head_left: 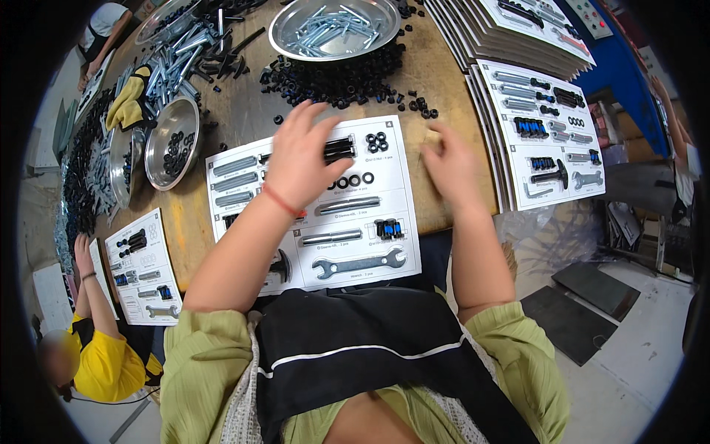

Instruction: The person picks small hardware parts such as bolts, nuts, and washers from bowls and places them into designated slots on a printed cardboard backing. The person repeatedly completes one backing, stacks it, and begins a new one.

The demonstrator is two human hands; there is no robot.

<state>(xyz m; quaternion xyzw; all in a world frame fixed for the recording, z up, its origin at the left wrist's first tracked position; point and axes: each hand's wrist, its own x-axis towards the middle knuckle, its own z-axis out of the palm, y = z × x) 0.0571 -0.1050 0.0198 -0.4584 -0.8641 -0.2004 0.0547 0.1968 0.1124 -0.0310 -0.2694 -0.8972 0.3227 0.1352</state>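
Note:
A white hardware card [377,259] lies in front of me, showing bolts, sleeves, nuts, washers and a wrench; I cannot tell which are printed and which are real parts. My left hand [299,159] is over its upper middle, fingers spread, beside black bolts [339,150]. Nothing shows in that hand. Just off the card's right edge, my right hand [452,164] is loosely curled above the wooden table [414,137], its thumb and forefinger apart. Its other fingers are partly hidden. Beyond the card lies a heap of small black nuts [333,80].
A metal bowl of silvery pins [336,33] stands at the back. Tall stacks of similar cards [547,137] rise on the right. To the left are a tilted metal bowl [171,144], a yellow-and-black glove [130,100] and piled metal parts. A co-worker in yellow [111,362] works at far left.

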